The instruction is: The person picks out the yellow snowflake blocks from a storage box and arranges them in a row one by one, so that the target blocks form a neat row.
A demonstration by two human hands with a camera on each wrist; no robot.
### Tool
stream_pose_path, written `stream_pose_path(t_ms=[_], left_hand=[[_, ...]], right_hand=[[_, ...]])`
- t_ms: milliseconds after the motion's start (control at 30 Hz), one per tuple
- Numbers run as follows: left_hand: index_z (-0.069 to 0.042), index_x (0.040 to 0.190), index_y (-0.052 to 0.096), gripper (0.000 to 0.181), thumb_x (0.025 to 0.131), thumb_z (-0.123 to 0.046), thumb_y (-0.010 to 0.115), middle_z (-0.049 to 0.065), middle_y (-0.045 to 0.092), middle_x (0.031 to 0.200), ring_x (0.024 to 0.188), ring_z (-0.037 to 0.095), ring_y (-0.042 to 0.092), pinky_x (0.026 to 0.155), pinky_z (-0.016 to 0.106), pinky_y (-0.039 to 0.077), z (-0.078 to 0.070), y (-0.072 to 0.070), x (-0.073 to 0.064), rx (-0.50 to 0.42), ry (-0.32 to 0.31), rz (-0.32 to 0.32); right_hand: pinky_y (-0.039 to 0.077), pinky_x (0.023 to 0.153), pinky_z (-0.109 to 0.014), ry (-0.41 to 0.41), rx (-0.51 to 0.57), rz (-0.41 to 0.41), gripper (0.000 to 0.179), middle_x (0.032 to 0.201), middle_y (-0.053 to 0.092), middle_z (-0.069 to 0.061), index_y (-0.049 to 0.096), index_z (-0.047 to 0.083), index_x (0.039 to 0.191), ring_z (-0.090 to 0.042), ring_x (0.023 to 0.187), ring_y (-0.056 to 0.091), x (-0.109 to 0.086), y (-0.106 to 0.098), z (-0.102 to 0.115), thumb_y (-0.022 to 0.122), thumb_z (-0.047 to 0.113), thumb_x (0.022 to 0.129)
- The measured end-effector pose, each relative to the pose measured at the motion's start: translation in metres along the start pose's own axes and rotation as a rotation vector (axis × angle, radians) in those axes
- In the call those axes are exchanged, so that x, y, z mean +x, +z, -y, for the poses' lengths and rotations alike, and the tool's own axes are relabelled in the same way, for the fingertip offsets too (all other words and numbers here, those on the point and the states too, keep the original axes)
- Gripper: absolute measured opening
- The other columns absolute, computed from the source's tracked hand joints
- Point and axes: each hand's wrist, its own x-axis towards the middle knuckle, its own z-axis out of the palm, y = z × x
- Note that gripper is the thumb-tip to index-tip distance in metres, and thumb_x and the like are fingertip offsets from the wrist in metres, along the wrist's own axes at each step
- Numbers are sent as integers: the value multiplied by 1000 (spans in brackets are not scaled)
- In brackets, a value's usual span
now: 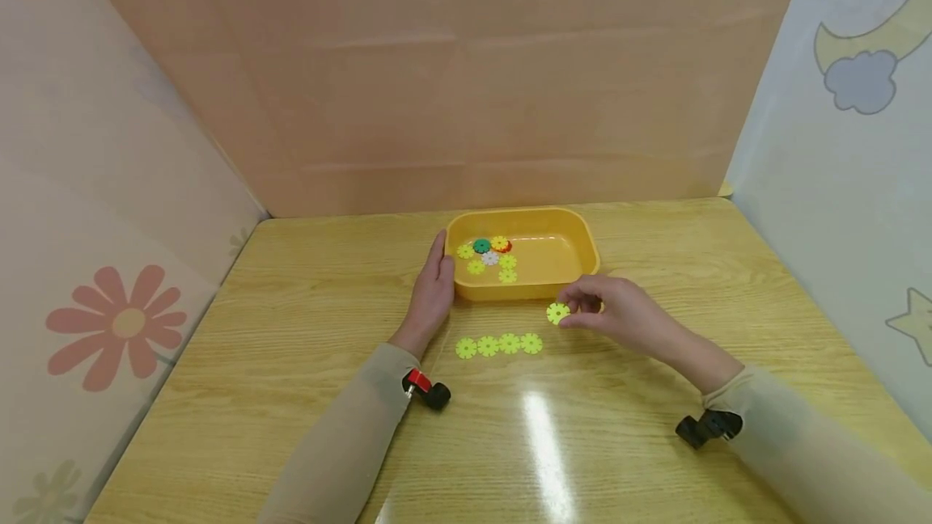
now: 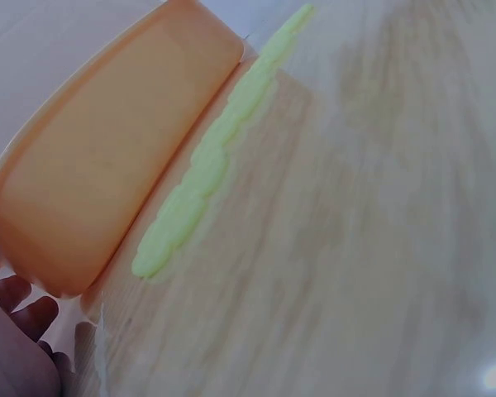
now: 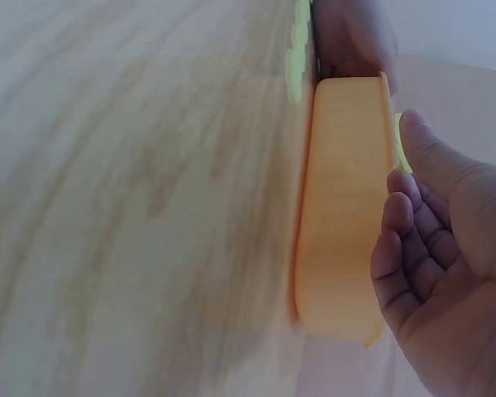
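Note:
My right hand (image 1: pixel 612 306) pinches a yellow-green notched plastic snowflake disc (image 1: pixel 557 314) between thumb and fingertips, just in front of the tray's right front corner. My left hand (image 1: pixel 431 289) holds the left end of the yellow plastic tray (image 1: pixel 524 292), fingers along its outer wall and thumb by the rim. Several more snowflake discs (image 1: pixel 507 276) lie in the tray's left half: yellow-green, one green (image 1: pixel 481 246), one white (image 1: pixel 490 258), and yellow and red ones overlapping. On the table, a row of yellow-green discs (image 1: pixel 498 344) runs left to right in front of the tray.
The wooden table (image 1: pixel 306 362) meets a tan back panel (image 1: pixel 466 103). Pale walls with a flower (image 1: pixel 124 322) at left and a moon and cloud (image 1: pixel 861 81) at right enclose the sides. A bright light reflection lies on the near tabletop.

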Motion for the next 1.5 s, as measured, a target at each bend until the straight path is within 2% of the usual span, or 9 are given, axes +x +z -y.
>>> stream_pose_path(t_ms=[133,533,833,1233,1500], left_hand=[[-23,180,17,63,119,-37,31,-3,23,183,167,20,21,135,46,19,0,0,0,1,10,1],[-27,180,16,64,118,-41,30,-5,22,183,167,18,20,135,43,19,-2,0,1,7,-12,1],[-25,180,16,64,119,-37,30,-5,22,183,167,19,20,135,44,19,-1,0,1,2,-1,-2],[-24,179,18,63,119,-36,31,-4,24,182,166,18,22,135,42,20,-1,0,1,4,5,-7],[-27,180,16,63,119,-38,30,-5,22,182,167,18,20,135,43,19,-1,0,0,5,-1,0]], right_hand=[[55,72,-26,23,1,29,20,91,67,14,81,16,111,-9,83,61,-4,4,-3,90,23,94],[55,72,-27,82,40,92,24,89,68,12,81,13,113,-8,82,62,-8,16,-14,92,22,93],[54,72,-27,79,79,137,21,88,67,11,80,18,109,-9,81,61,-7,18,-17,91,28,94],[53,75,-29,96,2,164,22,89,67,15,80,21,109,-5,82,61,-3,21,-18,90,34,94],[54,75,-28,84,18,179,23,92,68,15,82,18,112,-6,83,61,-3,19,-18,92,27,93]])
